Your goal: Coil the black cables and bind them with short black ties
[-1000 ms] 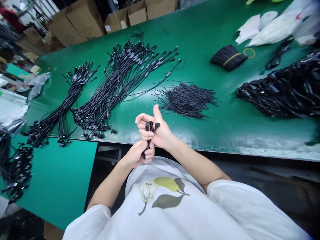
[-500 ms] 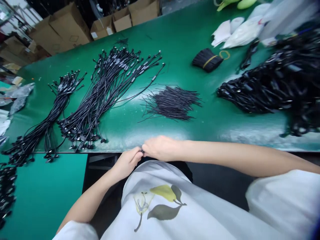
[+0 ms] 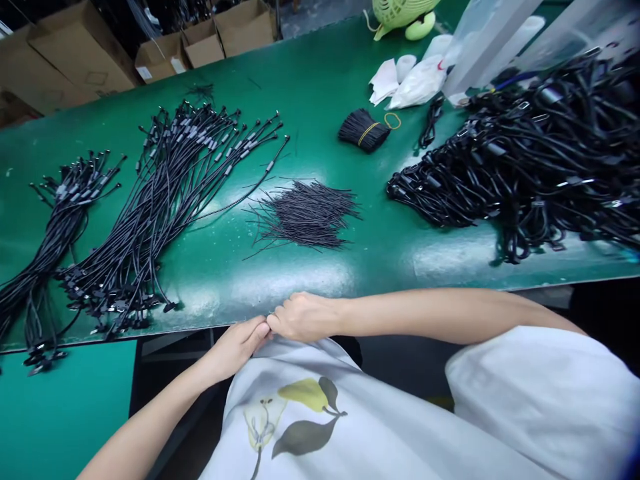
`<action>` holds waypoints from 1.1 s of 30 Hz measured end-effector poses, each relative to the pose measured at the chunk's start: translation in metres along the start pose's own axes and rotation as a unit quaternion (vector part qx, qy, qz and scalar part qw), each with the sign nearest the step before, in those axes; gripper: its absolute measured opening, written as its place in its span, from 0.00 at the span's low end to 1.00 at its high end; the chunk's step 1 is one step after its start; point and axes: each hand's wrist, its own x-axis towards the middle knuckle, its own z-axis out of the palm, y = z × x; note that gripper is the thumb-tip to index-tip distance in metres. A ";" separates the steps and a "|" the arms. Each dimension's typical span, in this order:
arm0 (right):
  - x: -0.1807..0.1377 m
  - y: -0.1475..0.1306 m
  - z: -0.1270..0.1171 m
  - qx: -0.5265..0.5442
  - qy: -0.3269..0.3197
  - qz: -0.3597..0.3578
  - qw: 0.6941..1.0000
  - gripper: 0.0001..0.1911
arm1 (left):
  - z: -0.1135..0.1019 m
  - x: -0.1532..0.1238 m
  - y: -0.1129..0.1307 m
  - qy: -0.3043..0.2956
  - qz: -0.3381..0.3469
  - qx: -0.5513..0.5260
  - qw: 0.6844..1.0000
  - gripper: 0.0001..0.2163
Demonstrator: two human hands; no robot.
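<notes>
My left hand (image 3: 235, 347) and my right hand (image 3: 303, 317) meet fingertip to fingertip just below the near edge of the green table (image 3: 320, 80), over my white shirt. Both are closed in a pinch. What they grip is hidden between the fingers. A loose heap of thin black ties (image 3: 305, 215) lies on the table straight ahead of them. Left of it spreads a long bundle of black cables with connectors (image 3: 155, 207), and a second cable bundle (image 3: 50, 227) lies at the far left.
A big tangled pile of black cables (image 3: 525, 167) fills the right side. A banded black tie bundle (image 3: 364, 129), a yellow rubber band (image 3: 393, 120), white bags (image 3: 420, 80) and a green fan (image 3: 400, 13) sit at the back. Cardboard boxes (image 3: 80, 53) stand beyond the table.
My hands dropped from above the table edge, where they held a coiled black cable, down to my lap. The view swung to the right.
</notes>
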 end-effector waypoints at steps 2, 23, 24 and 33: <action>0.000 0.000 0.000 0.026 -0.034 0.008 0.999 0.14 | 0.001 0.003 0.000 -0.014 0.002 0.006 1.000 0.17; -0.038 0.173 -0.044 -0.148 0.245 0.463 0.839 0.16 | 0.004 0.024 0.001 0.217 0.059 -0.478 0.849 0.15; -0.039 0.171 -0.045 -0.140 0.254 0.465 0.836 0.16 | 0.005 0.025 0.003 0.213 0.063 -0.483 0.847 0.15; -0.056 0.166 -0.040 -0.070 0.324 0.473 0.816 0.11 | 0.010 0.023 0.017 0.179 0.089 -0.495 0.846 0.15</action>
